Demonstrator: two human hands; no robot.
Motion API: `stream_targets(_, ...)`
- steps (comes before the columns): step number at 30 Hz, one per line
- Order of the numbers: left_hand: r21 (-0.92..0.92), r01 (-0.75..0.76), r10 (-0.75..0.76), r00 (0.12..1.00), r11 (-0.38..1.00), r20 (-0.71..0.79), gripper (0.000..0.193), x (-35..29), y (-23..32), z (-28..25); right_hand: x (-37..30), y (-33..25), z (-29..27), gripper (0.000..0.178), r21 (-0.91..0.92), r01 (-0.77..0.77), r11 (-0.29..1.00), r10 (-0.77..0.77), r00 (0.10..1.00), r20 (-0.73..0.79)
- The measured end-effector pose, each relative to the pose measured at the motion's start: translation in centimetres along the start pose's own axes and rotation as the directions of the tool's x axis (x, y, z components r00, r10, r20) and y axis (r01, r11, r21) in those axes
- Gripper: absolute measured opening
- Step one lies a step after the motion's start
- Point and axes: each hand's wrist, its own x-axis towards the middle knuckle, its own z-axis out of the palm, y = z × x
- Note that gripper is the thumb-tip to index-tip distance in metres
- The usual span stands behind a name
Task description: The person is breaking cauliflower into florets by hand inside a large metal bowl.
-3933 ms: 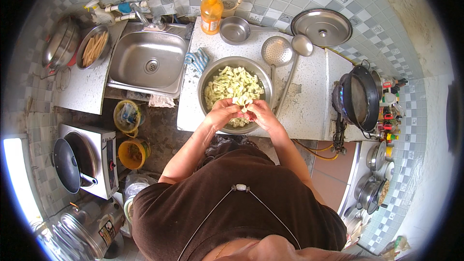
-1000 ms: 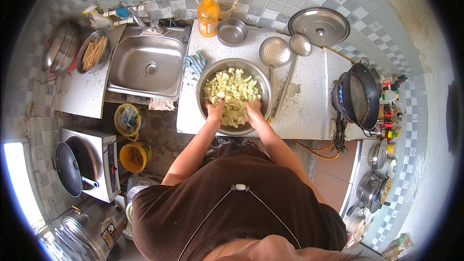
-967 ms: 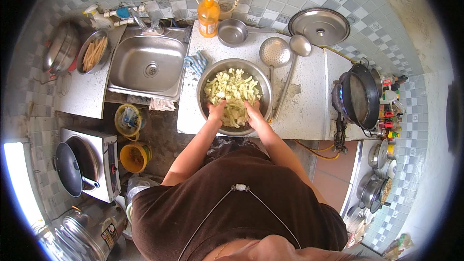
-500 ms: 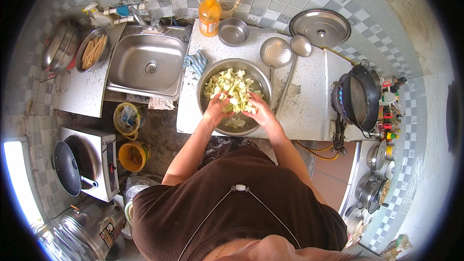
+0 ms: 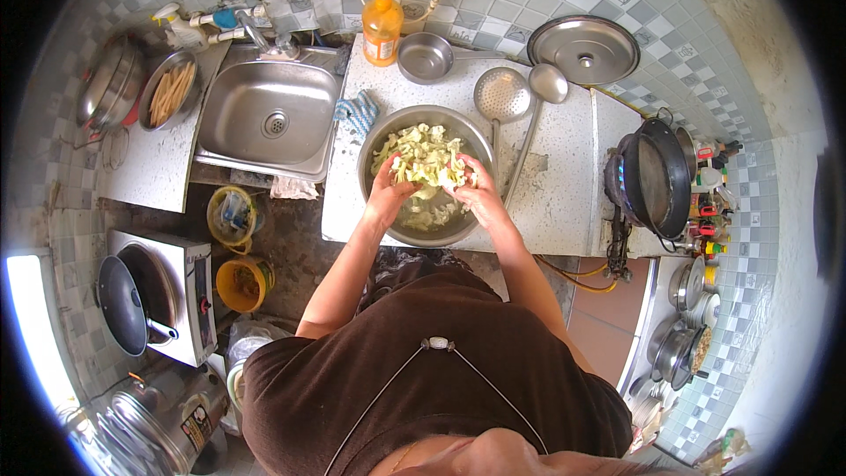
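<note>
A wide steel bowl (image 5: 480, 139) stands on the speckled white counter in front of me, with water in its bottom. Pale green-white cauliflower pieces (image 5: 426, 152) are heaped in it, and a few more lie in the water at its near side. From the left, my left hand (image 5: 389, 194) curls round the heap, thumb toward the middle. Opposite it, my right hand (image 5: 479, 189) cups the other side, fingers bent in among the pieces. Between them the two hands hold a clump of cauliflower inside the bowl. Some fingertips are hidden under the florets.
A blue-white cloth (image 5: 356, 113) touches the bowl's left side, beside the steel sink (image 5: 271, 92). Behind stand an orange pump bottle (image 5: 382, 28) and a small saucepan (image 5: 426, 59). A skimmer (image 5: 503, 95) and a ladle (image 5: 548, 85) lie right; a black wok (image 5: 656, 178) sits further right.
Both hands have moved slightly away from me with the cauliflower, gathering it toward the bowl's far side. More water now shows at the near side.
</note>
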Motion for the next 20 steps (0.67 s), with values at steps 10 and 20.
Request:
stream_targets(10, 0.316, 0.006, 0.032, 0.993, 0.949, -0.115, 0.069, -1.2, 1.4, 1.1, -0.5, 0.0, -0.3, 0.057, -0.041, -0.036, 0.998, 0.037, 0.999, 0.016)
stream_targets(20, 0.965, -0.199, 0.350, 0.928, 0.172, 0.129, 0.065, -1.3, -0.5, -0.3, 1.1, 3.7, -2.8, 0.052, -0.725, 0.074, 0.684, -0.137, 0.990, -0.028)
